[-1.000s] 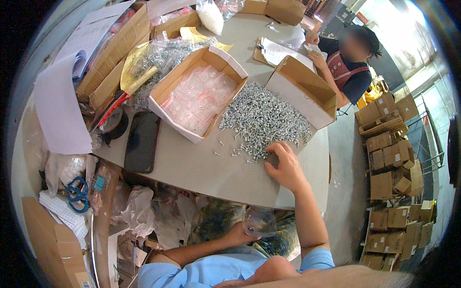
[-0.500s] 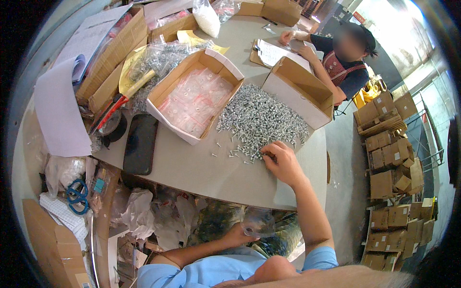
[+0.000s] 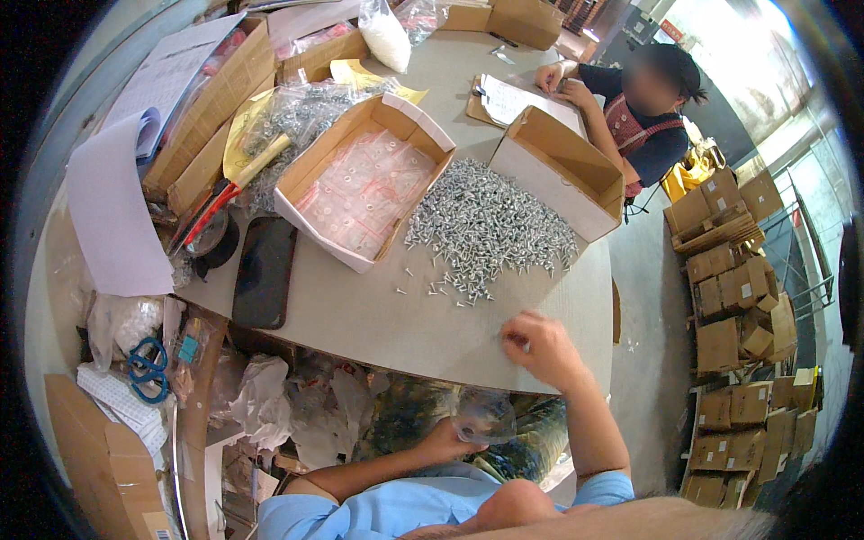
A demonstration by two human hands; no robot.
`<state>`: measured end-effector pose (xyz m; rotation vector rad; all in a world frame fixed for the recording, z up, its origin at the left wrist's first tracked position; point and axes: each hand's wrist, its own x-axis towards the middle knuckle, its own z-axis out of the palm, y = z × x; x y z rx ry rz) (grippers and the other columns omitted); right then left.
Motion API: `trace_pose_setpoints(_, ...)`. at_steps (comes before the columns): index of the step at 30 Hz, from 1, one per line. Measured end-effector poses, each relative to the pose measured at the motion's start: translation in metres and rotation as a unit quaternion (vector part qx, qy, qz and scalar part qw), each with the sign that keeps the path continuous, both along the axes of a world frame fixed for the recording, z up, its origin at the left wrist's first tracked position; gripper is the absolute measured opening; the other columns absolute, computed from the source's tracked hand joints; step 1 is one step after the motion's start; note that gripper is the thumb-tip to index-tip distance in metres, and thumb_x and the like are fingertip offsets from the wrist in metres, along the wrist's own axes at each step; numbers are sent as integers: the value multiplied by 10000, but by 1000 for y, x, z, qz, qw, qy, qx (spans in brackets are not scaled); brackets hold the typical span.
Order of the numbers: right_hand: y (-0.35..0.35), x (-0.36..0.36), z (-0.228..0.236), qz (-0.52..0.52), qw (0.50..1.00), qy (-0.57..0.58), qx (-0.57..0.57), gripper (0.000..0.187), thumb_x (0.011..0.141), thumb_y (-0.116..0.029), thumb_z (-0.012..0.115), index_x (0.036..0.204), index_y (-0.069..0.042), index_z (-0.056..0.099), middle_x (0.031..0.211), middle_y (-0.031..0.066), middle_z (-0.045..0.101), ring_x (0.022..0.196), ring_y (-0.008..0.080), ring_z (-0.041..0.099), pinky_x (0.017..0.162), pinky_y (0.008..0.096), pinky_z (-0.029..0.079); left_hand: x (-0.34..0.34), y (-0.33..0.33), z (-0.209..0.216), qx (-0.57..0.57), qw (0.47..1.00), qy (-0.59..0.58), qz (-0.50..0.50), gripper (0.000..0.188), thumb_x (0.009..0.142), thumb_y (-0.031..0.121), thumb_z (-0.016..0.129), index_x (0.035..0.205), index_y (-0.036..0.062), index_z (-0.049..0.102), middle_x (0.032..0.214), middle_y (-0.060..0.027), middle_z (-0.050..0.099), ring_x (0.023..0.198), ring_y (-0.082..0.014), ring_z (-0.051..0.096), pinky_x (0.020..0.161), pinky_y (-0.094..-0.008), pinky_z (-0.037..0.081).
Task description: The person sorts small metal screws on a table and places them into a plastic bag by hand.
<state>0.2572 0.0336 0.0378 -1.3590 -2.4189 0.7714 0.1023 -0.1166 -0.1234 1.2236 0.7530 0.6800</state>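
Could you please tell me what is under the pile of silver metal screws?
The small silver metal screws lie on a grey tabletop, which shows between the scattered ones. Whatever lies beneath the heap's dense middle is covered and cannot be seen.

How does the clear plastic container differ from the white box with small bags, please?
The container is transparent and rounded; the box is white and angular. The left hand holds the container off the table; the box rests on it. The box looks larger than the container. Both are hollow.
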Motion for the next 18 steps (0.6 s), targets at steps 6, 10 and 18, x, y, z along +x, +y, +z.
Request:
trace_pose_setpoints(6,-3,-5,13,38,987,-2,-158,136,785,-82,665,901,-11,656,791,111,623,661,201,632,595,306,496,8,-8,-19,-3,998,-40,44,391,763,212,766,1089,48,626,1071,-88,660,961,-184,609,870,-335,471)
trace_pose_setpoints(10,29,-19,2,-106,991,72,34,178,781,-133,662,942,-57,656,849,146,626,751,294,634,675,369,504,6,-4,-13,-20,1000,0,8,407,762,237,768,1093,48,625,1041,-93,663,915,-188,622,811,-330,498)
trace_pose_setpoints(18,41,-28,-16,-36,994,38,99,182,770,-99,635,945,-55,616,916,155,592,837,352,601,740,423,494,7,-7,-19,24,999,-10,44,335,762,215,769,1025,56,634,966,-74,659,868,-150,613,725,-317,516)
